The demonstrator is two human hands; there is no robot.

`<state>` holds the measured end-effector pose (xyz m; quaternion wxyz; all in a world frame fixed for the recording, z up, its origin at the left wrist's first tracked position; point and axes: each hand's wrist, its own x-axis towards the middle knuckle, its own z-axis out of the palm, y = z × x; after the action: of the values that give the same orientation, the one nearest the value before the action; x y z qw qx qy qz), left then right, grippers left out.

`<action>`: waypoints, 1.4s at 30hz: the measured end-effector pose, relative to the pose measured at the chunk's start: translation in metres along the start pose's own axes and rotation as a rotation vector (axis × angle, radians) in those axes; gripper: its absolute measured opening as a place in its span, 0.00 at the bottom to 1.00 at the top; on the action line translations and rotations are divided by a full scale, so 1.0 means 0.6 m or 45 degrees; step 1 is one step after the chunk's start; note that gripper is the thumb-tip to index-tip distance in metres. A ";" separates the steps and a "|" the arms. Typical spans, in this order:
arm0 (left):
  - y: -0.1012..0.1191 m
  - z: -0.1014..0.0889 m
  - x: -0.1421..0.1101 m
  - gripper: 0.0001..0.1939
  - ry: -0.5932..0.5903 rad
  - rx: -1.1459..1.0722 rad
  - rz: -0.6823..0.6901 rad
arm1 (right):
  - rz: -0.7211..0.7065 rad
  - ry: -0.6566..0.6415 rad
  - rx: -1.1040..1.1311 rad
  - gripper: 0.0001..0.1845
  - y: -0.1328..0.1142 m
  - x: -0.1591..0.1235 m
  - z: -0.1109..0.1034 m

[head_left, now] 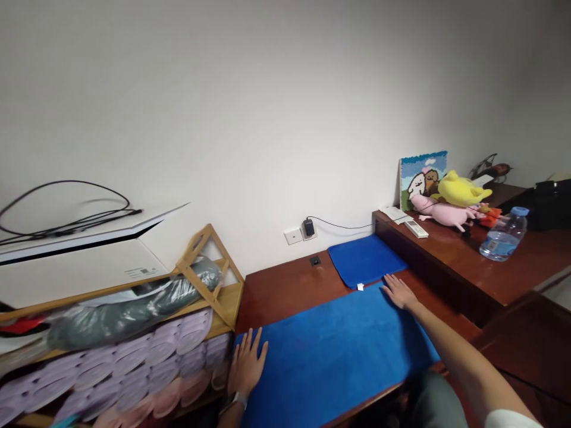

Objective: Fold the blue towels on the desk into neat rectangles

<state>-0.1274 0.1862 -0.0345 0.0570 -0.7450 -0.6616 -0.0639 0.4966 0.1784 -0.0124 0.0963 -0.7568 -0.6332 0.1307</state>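
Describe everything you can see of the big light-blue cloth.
The light-blue cloth is plain, roughly rectangular and looks soft, like towelling. It lies spread nearly flat on the reddish-brown desk, in front of a smaller, darker blue cloth; whether those two touch is unclear. The left hand rests on its far left corner, the right hand at its far right corner. Shadow darkens its right end.

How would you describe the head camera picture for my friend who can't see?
A person's left hand and right hand rest at opposite ends of a large blue cloth spread on a brown desk. A smaller blue cloth lies behind it. Plush toys and a bottle sit on the right; purple slippers are on the left.
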 end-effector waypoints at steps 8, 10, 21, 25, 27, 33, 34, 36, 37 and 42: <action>-0.008 -0.001 -0.004 0.32 0.025 0.095 0.025 | -0.047 0.086 -0.004 0.43 0.061 0.012 0.071; -0.005 -0.007 -0.004 0.33 -0.010 0.145 0.000 | -0.049 0.086 0.017 0.43 0.060 0.012 0.067; 0.018 -0.024 -0.004 0.34 -0.101 0.182 -0.203 | 0.086 0.211 0.400 0.32 0.079 0.044 0.059; 0.013 -0.039 0.004 0.34 -0.132 0.127 -0.201 | 0.172 0.259 0.451 0.28 0.082 0.058 0.053; 0.029 -0.060 0.014 0.34 -0.082 0.096 -0.212 | 0.217 0.304 0.469 0.27 0.078 0.060 0.053; 0.309 -0.138 -0.009 0.21 0.041 -0.300 0.282 | 0.332 0.426 0.568 0.23 0.064 0.061 0.059; 0.384 -0.141 -0.027 0.19 -0.024 -0.395 0.436 | 0.337 0.435 0.596 0.21 0.064 0.062 0.060; 0.535 -0.132 -0.073 0.14 -0.139 -0.525 0.701 | 0.332 0.451 0.656 0.18 0.066 0.066 0.059; 0.604 -0.122 -0.097 0.13 -0.184 -0.555 0.835 | 0.323 0.461 0.688 0.16 0.068 0.068 0.059; 0.837 -0.071 -0.167 0.22 -0.365 -0.699 1.085 | 0.216 0.515 0.866 0.13 0.080 0.076 0.051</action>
<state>0.3587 0.0219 -0.0100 -0.2106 -0.9366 -0.2601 -0.1035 0.5389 0.2138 -0.0595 0.4526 -0.7418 -0.4574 0.1888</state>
